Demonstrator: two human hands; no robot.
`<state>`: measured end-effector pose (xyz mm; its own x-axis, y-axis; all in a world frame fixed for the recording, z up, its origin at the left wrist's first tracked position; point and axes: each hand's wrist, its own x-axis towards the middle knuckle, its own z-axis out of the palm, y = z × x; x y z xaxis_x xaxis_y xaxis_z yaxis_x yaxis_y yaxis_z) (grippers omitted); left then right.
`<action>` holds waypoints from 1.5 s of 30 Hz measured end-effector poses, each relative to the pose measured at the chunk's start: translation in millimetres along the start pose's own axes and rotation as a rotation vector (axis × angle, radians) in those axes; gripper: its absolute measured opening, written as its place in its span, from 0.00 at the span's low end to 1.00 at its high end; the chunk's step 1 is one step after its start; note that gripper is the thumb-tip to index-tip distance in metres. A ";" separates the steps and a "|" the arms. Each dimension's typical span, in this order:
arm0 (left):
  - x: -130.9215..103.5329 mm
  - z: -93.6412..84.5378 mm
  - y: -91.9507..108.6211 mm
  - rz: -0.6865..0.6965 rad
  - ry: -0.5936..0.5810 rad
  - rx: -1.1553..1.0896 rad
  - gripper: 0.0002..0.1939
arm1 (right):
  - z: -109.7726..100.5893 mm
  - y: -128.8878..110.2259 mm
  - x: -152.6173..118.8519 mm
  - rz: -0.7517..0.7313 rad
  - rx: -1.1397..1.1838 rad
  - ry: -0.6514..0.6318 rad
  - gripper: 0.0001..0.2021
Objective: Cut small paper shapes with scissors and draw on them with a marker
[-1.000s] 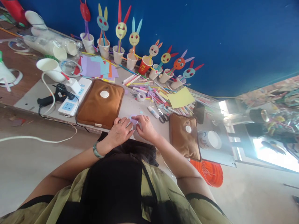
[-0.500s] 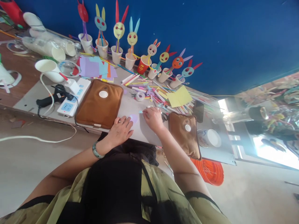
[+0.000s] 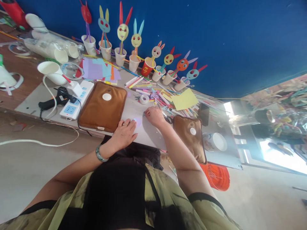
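My left hand [image 3: 123, 133] lies flat at the table's front edge with its fingers stretched out. Its fingertips reach a small purple paper piece [image 3: 138, 121]. To its upper left is a large brown hot-water bag [image 3: 103, 110]. My right hand [image 3: 155, 117] is held low over the table, thumb and fingertips pinched together. Whatever small thing sits at those fingertips is too tiny to name. Dark-handled scissors [image 3: 169, 119] lie just right of this hand, and a roll of tape [image 3: 144, 99] is behind it.
Paper cups holding rabbit-faced figures [image 3: 122, 32] line the blue wall. Yellow paper [image 3: 185, 99] lies over scattered pens and strips. A power strip [image 3: 70, 109] and glue gun [image 3: 51, 101] are left; a smaller brown bag [image 3: 189, 135] and white tub [image 3: 217, 142] right.
My right hand has shifted slightly left and its fingers have drawn into a tighter pinch, uncovering more of the scissors. The left hand stays nearly still by the purple paper.
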<state>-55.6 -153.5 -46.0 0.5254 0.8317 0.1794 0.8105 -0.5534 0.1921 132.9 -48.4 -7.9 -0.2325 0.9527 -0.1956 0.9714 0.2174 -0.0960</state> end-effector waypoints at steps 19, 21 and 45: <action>1.8 -7.4 3.9 0.000 -0.004 0.026 0.25 | 37.3 -1.2 -37.4 -0.264 0.468 0.426 0.01; 1.7 -9.6 4.5 0.000 -0.007 0.025 0.25 | 41.9 -4.3 -39.8 -0.303 0.423 0.465 0.01; 1.0 -11.1 5.0 -0.015 -0.017 0.003 0.23 | 40.1 -7.6 -44.4 -0.463 0.074 0.423 0.09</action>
<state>-53.9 -156.0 -34.1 0.5175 0.8405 0.1604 0.8189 -0.5409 0.1920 133.9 -100.9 -37.6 -0.5742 0.7679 0.2840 0.7648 0.6269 -0.1486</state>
